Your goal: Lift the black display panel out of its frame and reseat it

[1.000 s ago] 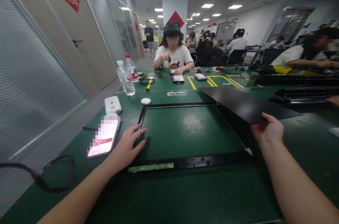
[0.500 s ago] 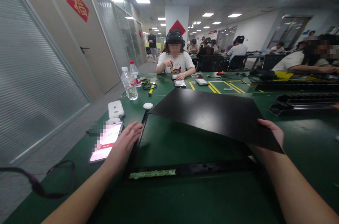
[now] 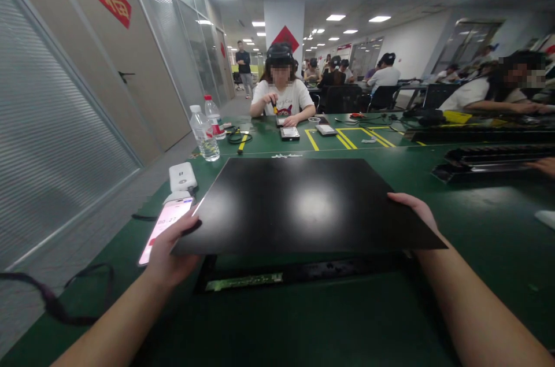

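Observation:
A thin glossy black panel (image 3: 277, 199) is held nearly level above the table, with ceiling lights reflected in it. My left hand (image 3: 173, 251) grips its left edge, thumb on top and fingers underneath. On the right edge, my right hand (image 3: 418, 219) closes the same way, its fingers mostly hidden below. Beneath the panel lies a black frame (image 3: 342, 267), largely covered; its near bar shows. A narrow green circuit board (image 3: 245, 281) sits along that near bar at the left.
Left of the panel are a phone (image 3: 167, 222), a white power bank (image 3: 182, 176) and two bottles (image 3: 203, 133). Across the green table (image 3: 303, 321), a person (image 3: 282, 89) works at hard drives (image 3: 289, 133). Black strips (image 3: 481, 162) lie at right, near another person's hand (image 3: 541, 166).
My left hand has gone from beside the frame to gripping the panel's left edge. The panel has turned from slanted to nearly square with the frame, still in my right hand.

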A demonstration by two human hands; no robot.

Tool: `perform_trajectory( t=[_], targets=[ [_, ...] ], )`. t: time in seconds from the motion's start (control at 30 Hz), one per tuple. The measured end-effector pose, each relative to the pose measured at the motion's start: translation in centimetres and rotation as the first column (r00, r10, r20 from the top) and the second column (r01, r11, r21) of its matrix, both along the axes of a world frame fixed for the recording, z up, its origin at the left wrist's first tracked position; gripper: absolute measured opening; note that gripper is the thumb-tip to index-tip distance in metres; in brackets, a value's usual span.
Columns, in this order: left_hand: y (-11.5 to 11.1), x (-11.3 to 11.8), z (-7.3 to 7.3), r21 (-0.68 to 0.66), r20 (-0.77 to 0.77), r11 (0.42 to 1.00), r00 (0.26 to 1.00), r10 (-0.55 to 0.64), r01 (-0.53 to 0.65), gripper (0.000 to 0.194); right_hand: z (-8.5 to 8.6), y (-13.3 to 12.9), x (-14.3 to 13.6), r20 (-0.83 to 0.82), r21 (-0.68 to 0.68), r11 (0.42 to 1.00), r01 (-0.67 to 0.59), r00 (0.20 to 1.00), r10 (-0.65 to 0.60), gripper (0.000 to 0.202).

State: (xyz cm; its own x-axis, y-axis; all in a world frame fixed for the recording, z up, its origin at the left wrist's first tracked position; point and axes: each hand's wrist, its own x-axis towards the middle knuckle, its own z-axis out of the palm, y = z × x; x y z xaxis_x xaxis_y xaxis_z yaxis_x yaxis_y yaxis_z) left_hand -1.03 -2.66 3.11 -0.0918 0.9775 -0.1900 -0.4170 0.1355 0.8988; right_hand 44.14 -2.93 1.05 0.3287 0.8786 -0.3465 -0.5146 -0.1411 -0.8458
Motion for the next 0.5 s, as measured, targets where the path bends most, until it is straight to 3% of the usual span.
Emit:
perform_trajectory(
  t=[0.1, 0.2, 0.33, 0.5],
  targets=[
    [-0.1, 0.3, 0.7, 0.02, 0.015, 0.996, 0.997, 0.082, -0.082, 0.059, -0.6, 0.4, -0.2, -0.033, -0.073, 0.977, -0.199, 0.98, 0.197, 0.031],
    [-0.3, 0.6, 1.2, 0.031, 0.04, 0.993, 0.993, 0.112, -0.113, 0.054, -1.5, 0.9, 0.0, 0.014, -0.033, 0.959, -0.282, 0.959, 0.282, 0.031],
    [-0.5, 1.0, 1.5, 0.084, 0.031, 0.99, 0.993, 0.112, -0.115, 0.059, -2.1, 1.4, 0.6, 0.109, -0.039, 0.976, -0.214, 0.97, 0.217, 0.031],
    [-0.4, 1.0, 1.0, 0.1, 0.016, 0.991, 0.996, 0.085, -0.086, 0.056, -1.4, 1.3, 0.3, 0.275, -0.064, 0.996, -0.063, 0.958, 0.078, 0.037]
  ],
)
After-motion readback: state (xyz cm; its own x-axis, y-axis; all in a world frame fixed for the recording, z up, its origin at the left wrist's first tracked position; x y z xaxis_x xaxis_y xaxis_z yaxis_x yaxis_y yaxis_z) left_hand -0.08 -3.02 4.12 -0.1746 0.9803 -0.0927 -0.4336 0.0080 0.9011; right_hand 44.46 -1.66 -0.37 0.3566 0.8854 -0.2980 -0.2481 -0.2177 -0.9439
